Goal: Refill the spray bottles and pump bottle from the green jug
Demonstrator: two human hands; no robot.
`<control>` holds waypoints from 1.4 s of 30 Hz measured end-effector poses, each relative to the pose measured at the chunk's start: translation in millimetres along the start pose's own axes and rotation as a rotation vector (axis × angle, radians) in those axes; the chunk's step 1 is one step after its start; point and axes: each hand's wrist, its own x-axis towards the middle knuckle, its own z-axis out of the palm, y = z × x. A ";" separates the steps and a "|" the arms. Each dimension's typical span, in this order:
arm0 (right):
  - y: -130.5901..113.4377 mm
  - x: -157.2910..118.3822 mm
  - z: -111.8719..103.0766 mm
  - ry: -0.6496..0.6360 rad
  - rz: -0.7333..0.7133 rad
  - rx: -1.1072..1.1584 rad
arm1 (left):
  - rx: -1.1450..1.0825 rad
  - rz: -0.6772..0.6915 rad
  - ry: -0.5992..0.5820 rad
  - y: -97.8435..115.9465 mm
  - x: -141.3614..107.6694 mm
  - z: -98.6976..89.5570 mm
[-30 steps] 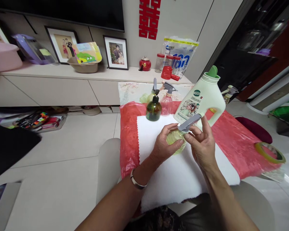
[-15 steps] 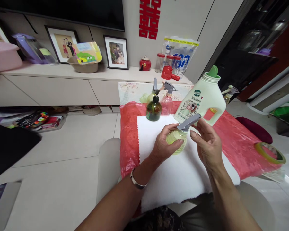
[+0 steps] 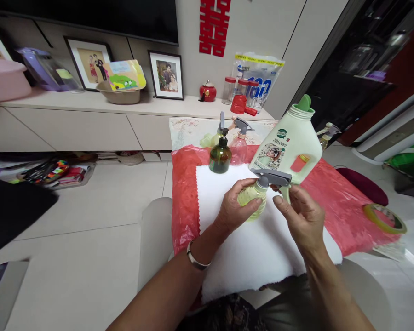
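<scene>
My left hand (image 3: 239, 202) is wrapped round the ribbed yellow-green body of a spray bottle (image 3: 258, 210), keeping it nearly upright above a white cloth (image 3: 241, 257). On top of the bottle sits a grey spray head (image 3: 274, 177) with a pale green trigger, its nozzle end pointing right. The thumb and fingers of my right hand (image 3: 301, 216) close around the trigger; some fingertips are hidden behind it. Just beyond stand a dark green pump bottle (image 3: 220, 158), a pink spray bottle (image 3: 239, 149) and a large pale green detergent jug (image 3: 288, 142).
Red plastic sheeting (image 3: 185, 197) covers the table under the cloth. A roll of tape (image 3: 384, 218) lies at its right edge. Behind, a long cabinet (image 3: 152, 110) bears picture frames, a basket (image 3: 122, 95), jars and a detergent bag (image 3: 257, 73). Grey seats flank the table.
The spray head has turned from slanting up and away to lying nearly level, pointing right, and its trigger now shows. My right hand has shifted slightly right and down; my left hand stays put.
</scene>
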 end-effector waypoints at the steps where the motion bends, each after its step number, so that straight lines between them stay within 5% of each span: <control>1: 0.1 -1.0 -1.5 -0.006 0.000 -0.003 | 0.003 -0.003 0.004 -0.2 0.1 0.0; 7: 15.0 7.4 -10.9 0.008 0.044 0.081 | 0.052 -0.010 0.009 1.9 1.2 -0.3; 15: 9.4 28.8 -3.2 -0.252 0.239 0.147 | 0.076 -0.008 -0.007 2.2 1.6 -1.2; 32: 1.1 33.2 9.2 -0.156 0.219 0.135 | 0.048 -0.056 0.011 6.4 1.6 0.8; 42: 15.6 28.3 1.7 -0.257 0.252 0.108 | -0.020 -0.167 -0.049 5.1 2.5 1.6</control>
